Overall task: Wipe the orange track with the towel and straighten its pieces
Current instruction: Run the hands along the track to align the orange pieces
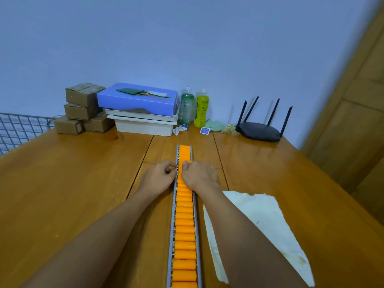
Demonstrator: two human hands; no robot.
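The orange track [185, 225], a long row of orange rollers in a grey metal frame, runs straight away from me down the middle of the wooden table. My left hand [159, 177] pinches the left rail of the frame near the far end. My right hand [198, 175] lies on the rollers and right rail beside it, fingers curled onto an orange roller. The white towel [261, 221] lies flat on the table to the right of the track, partly under my right forearm; neither hand holds it.
At the table's back edge stand brown cardboard boxes [83, 109], a blue box on white trays [141, 113], two bottles [194, 107] and a black router [259, 129]. A wire basket [18, 127] is at far left, a wooden door [353, 113] at right.
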